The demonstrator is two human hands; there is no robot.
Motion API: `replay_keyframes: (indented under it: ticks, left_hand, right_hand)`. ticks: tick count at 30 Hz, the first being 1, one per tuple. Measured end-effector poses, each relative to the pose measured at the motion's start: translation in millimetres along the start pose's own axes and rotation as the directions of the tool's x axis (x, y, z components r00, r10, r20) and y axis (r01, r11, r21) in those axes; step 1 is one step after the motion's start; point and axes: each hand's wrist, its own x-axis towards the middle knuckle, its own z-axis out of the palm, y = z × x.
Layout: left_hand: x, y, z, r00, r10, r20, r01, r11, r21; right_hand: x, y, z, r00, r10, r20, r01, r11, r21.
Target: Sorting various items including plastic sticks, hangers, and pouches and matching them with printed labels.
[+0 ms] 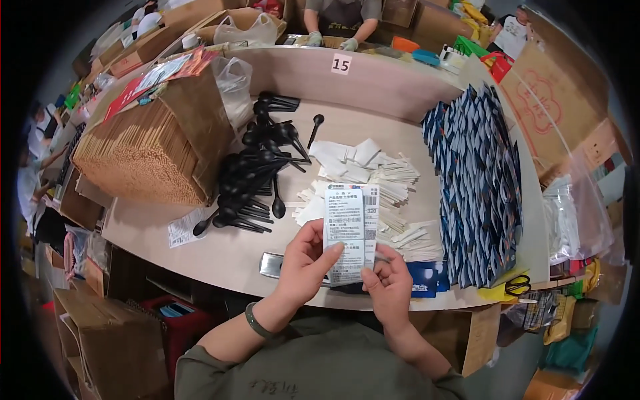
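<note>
On the near side of the white slips (393, 180), the left hand (308, 267) and right hand (391, 288) pinch printed labels (344, 223) in closed grips, apparently squaring them up, and parting them next would want light thumbs.

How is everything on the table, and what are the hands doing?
Left hand: holding printed labels.
Right hand: holding them too.
Printed labels: held up, overlapping.
Black spoons: in a loose heap.
White paper pieces: loosely piled.
Blue packets: packed closely together.
Cardboard box: open, tightly filled.
</note>
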Motion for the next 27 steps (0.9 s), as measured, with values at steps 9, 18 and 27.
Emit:
replay_keyframes:
  ticks: [9,18,27]
  left_hand:
    - [-11,-7,-15,0.996,-0.064,-0.066,0.063,0.998,-0.016]
    - [-7,-3,-18,0.979,-0.106,-0.174,0.094,0.993,-0.074]
    - [-7,6,-29,0.968,-0.095,-0.231,0.095,0.995,-0.012]
  right_hand:
    - [6,12,8,0.995,0.009,0.099,-0.011,1.0,0.018]
    - [2,27,-10,0.981,0.103,0.163,-0.154,0.929,0.336]
    - [-1,21,-44,0.997,-0.05,0.058,0.018,0.887,0.461]
